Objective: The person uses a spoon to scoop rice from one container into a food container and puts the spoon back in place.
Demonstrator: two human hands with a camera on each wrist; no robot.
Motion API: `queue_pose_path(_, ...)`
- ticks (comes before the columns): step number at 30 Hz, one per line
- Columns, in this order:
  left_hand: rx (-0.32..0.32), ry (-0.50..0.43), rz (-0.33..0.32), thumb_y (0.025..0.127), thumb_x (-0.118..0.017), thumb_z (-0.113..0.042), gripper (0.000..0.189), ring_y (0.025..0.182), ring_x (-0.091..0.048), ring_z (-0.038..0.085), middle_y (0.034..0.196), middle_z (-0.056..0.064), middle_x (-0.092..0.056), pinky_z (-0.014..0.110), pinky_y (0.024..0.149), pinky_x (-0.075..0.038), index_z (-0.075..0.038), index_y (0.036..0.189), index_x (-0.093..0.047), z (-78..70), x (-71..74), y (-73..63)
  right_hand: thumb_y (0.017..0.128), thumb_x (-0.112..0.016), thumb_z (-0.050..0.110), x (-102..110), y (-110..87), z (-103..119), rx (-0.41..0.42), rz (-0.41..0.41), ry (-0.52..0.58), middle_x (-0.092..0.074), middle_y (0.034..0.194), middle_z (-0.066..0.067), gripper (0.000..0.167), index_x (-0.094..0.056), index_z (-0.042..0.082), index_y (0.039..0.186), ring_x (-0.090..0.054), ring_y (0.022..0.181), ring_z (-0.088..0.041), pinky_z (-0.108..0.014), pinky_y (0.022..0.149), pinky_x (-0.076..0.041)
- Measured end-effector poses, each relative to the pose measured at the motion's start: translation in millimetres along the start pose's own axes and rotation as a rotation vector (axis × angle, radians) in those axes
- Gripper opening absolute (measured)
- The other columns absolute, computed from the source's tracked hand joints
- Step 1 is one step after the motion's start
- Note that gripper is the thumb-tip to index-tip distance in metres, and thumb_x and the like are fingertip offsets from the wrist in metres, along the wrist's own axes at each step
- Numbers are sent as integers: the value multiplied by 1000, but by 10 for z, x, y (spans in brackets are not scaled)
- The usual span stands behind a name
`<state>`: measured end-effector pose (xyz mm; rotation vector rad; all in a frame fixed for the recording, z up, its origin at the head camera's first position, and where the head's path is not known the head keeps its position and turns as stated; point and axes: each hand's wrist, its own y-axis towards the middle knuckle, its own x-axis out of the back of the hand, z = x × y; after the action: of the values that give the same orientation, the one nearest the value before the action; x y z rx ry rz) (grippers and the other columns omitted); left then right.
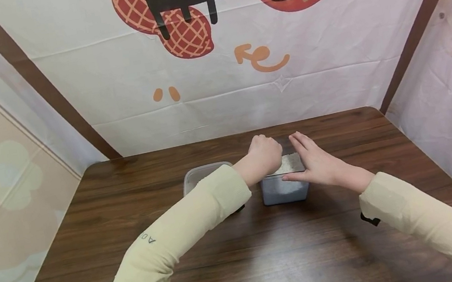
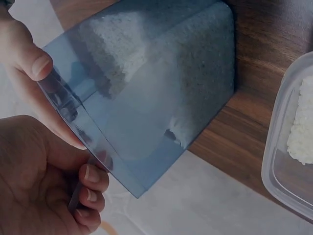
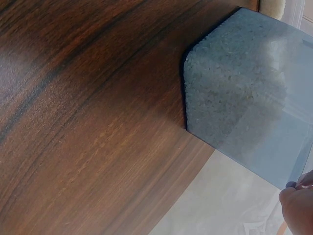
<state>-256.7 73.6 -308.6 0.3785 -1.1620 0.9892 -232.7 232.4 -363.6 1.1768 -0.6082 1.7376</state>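
A blue translucent rice container (image 1: 285,191) stands on the table, partly filled with white rice (image 1: 289,163). My left hand (image 1: 266,154) is curled at its top; in the left wrist view its fingers grip a thin greyish translucent handle (image 2: 74,198) beside the rim. Through the container wall a pale rounded shape (image 2: 142,122) shows above the rice; whether it belongs to that handle, I cannot tell. My right hand (image 1: 322,165) spans the container's right side, thumb against the near rim and straight fingers toward the far edge.
Left of the container, a clear plastic tub (image 1: 189,178) holding white grains is partly covered by my left sleeve (image 1: 200,203). Brown wood-grain table (image 1: 297,266) lies underneath. A printed white cloth (image 1: 221,107) hangs behind the table's far edge.
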Motion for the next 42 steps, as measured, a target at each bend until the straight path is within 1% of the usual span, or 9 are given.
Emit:
queue_pose_path(4,1,-14,6,96,-38,-27,32,92,-55,18,105,1,-62,30,79,-45,-17,113,-63,4,11,-14,75,-59,62,-2,5,1,-3,3,-5,-6,149,-19,108,-9,-4,143,-3,138,-30,-47,105,-19)
queue_pose_path(10,-12,-28,7,96,-38,-26,32,84,-58,16,99,1,-63,29,75,-47,-15,112,-64,11,8,-36,75,-59,62,-1,4,1,-6,4,-4,-6,149,-18,108,-9,-4,143,-2,138,-30,-47,105,-19)
queue_pose_path(16,-1,-54,9,96,-39,-25,31,87,-58,17,99,2,-63,30,76,-47,-16,111,-65,16,16,-52,75,-58,64,1,5,-2,-4,10,-8,-5,149,-18,108,-9,-3,143,-2,138,-31,-48,105,-20)
queue_pose_path(22,15,-120,-7,96,-39,-23,31,79,-59,16,94,2,-63,30,71,-49,-14,106,-67,16,28,-76,74,-58,64,1,12,-7,-13,7,-13,-6,150,-18,108,-9,-3,143,-3,138,-30,-47,105,-20)
queue_pose_path(24,23,-145,-2,95,-39,-23,31,77,-59,15,91,2,-64,29,69,-49,-14,104,-67,18,30,-81,74,-58,64,0,11,-7,-16,11,-8,-5,150,-18,108,-9,-2,144,-3,138,-30,-48,105,-20)
queue_pose_path(28,49,-196,19,95,-40,-23,30,78,-59,15,93,2,-64,30,70,-49,-15,105,-67,26,23,-73,75,-59,63,5,7,-6,-18,15,-3,-4,150,-18,107,-8,-2,144,-2,137,-30,-48,105,-19)
queue_pose_path(30,62,-217,20,94,-41,-23,29,79,-59,16,94,2,-64,31,71,-49,-15,105,-66,30,17,-67,75,-59,63,8,5,-7,-18,16,-4,-4,150,-18,107,-9,-2,144,-3,138,-30,-48,105,-19)
queue_pose_path(37,70,-237,8,93,-42,-23,28,73,-57,15,87,2,-63,31,68,-49,-14,102,-67,37,8,-73,75,-59,63,6,1,-4,-20,17,0,-4,150,-18,107,-8,-2,144,-3,138,-30,-48,105,-19)
queue_pose_path(42,72,-277,39,93,-43,-23,27,72,-55,13,88,1,-62,29,64,-49,-15,103,-66,56,13,-61,75,-59,63,4,1,-4,-18,16,-6,-4,150,-18,107,-8,-2,144,-3,138,-30,-47,105,-19)
